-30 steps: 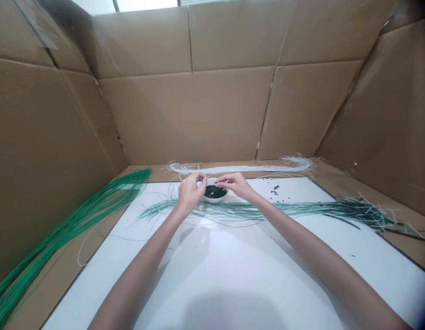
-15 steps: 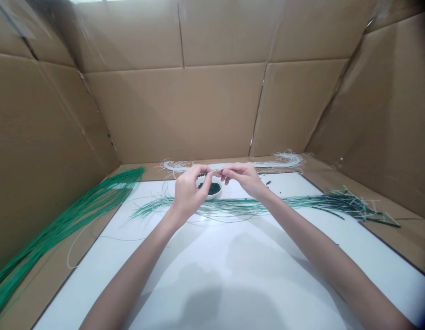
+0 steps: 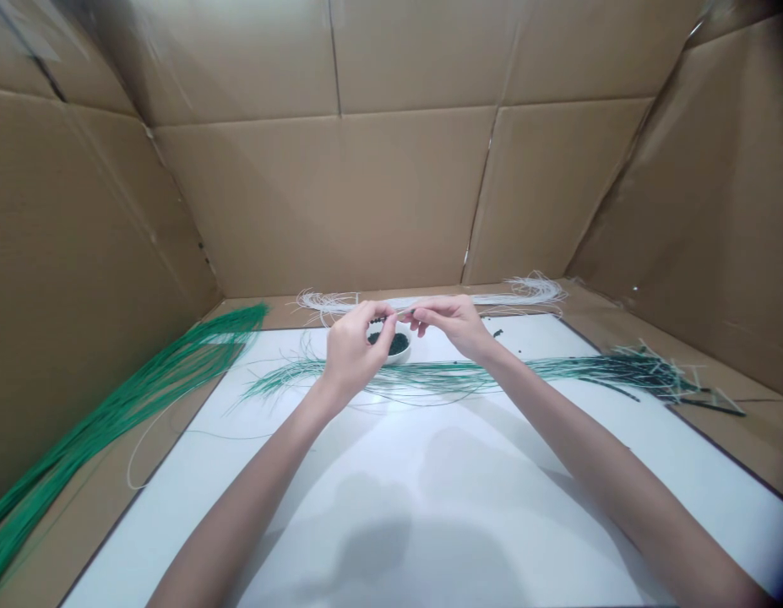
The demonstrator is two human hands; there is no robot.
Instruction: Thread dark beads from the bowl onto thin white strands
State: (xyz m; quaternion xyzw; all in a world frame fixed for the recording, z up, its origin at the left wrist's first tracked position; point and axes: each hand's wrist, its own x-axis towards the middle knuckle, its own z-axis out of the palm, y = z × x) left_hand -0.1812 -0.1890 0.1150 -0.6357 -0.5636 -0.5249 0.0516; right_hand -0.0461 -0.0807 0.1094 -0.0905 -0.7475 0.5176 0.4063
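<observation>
We are working over a small white bowl (image 3: 399, 360) filled with dark green beads (image 3: 389, 344). It is standing on a white board (image 3: 492, 507), just beyond our hands and partly hidden by the left hand (image 3: 351, 350). A few loose beads (image 3: 497, 333) are lying on the board to its right. Both forearms are reaching forward and inward, and our right hand (image 3: 448, 323) is meeting the left just above the bowl. We are pinching a thin pale strand (image 3: 402, 312) between the fingertips of both hands, which are gently closed on it rather than clenched. A long green strand bundle (image 3: 442, 374) is stretching across the board in front of the bowl, and a looped white strand bundle (image 3: 429, 301) is lying beyond it. Another green strand bundle (image 3: 131, 404) is slanting along the cardboard wall (image 3: 80, 253) on our left, well apart from our hands, and its strands are running off toward the bottom corner.
</observation>
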